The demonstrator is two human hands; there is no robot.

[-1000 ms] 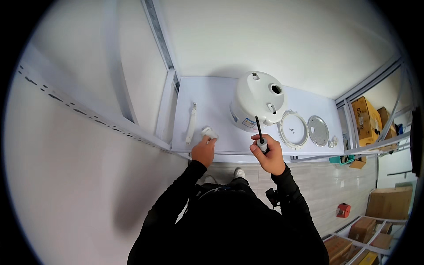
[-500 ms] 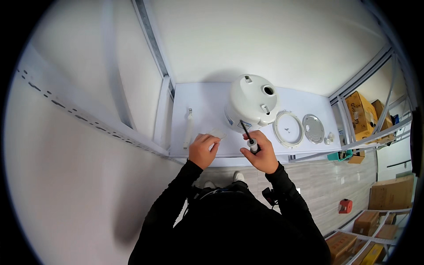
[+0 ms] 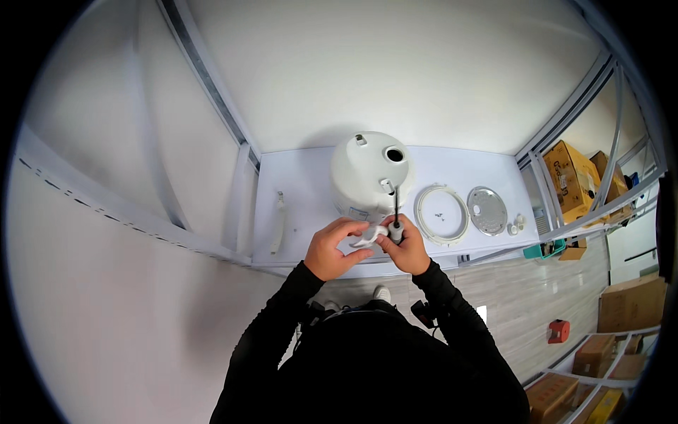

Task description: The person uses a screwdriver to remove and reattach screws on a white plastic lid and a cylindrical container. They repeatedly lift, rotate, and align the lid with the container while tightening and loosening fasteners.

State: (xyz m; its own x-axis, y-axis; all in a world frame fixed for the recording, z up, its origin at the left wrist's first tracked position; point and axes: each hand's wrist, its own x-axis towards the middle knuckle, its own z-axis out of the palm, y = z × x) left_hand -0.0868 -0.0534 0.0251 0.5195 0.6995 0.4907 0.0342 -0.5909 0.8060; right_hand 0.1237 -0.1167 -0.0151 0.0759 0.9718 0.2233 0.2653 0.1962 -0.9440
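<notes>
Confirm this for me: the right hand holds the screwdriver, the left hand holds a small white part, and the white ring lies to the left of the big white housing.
One thing is wrong: the head view shows the white ring to the right of the big white housing. The right hand does hold the screwdriver, and the left hand the small white part.
</notes>
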